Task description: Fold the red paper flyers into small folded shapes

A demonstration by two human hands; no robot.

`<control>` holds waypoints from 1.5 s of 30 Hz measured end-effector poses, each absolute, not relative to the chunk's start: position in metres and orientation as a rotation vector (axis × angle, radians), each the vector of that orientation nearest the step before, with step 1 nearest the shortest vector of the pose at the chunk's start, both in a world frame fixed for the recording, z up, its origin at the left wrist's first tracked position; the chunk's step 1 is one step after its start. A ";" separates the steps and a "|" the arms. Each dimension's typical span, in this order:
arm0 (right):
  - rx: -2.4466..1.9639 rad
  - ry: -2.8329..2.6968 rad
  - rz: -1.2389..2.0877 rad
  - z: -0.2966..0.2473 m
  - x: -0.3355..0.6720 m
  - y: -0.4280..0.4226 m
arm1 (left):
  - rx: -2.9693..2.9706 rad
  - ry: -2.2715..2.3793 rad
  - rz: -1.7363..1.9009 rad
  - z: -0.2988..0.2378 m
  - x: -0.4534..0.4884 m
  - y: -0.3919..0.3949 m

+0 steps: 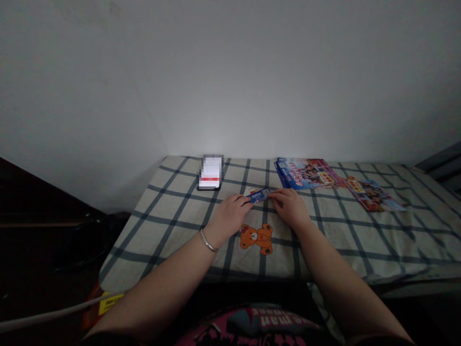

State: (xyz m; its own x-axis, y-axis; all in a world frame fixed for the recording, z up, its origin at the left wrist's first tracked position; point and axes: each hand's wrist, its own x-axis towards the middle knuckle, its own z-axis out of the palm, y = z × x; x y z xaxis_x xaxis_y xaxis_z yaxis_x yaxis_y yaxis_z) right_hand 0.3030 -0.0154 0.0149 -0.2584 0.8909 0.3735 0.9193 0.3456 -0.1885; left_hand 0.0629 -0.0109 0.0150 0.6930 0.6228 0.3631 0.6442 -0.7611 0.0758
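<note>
A small blue printed paper (260,195) with white lettering and a QR code lies low over the checked cloth, between both hands. At its left end, the fingers of my left hand (232,211) close on the edge. My right hand (290,204) pinches the right end between thumb and fingers. A bit of red, yellow and white print shows just behind the paper's upper left edge. Below the hands, an orange teddy bear picture (257,239) is on the cloth. A silver bracelet (208,240) circles my left wrist.
The checked cloth (173,230) covers a table against a white wall. A phone (210,173) with a lit screen lies at the back left. Colourful leaflets (306,173) are stacked at the back right, with another leaflet (376,194) further right. A pale cord (54,315) crosses the lower left.
</note>
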 end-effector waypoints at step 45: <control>-1.450 -2.322 -0.076 0.019 0.285 -0.020 | -2.805 -1.214 -0.513 0.035 0.043 -0.015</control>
State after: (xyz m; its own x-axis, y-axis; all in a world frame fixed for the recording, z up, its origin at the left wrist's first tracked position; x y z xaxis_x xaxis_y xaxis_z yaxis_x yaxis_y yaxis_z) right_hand 0.2849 -0.0196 0.0190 -0.3814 0.8511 0.3607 0.8728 0.4601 -0.1628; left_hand 0.0433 -0.0147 0.0354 0.6386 0.7016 0.3163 0.7155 -0.6926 0.0915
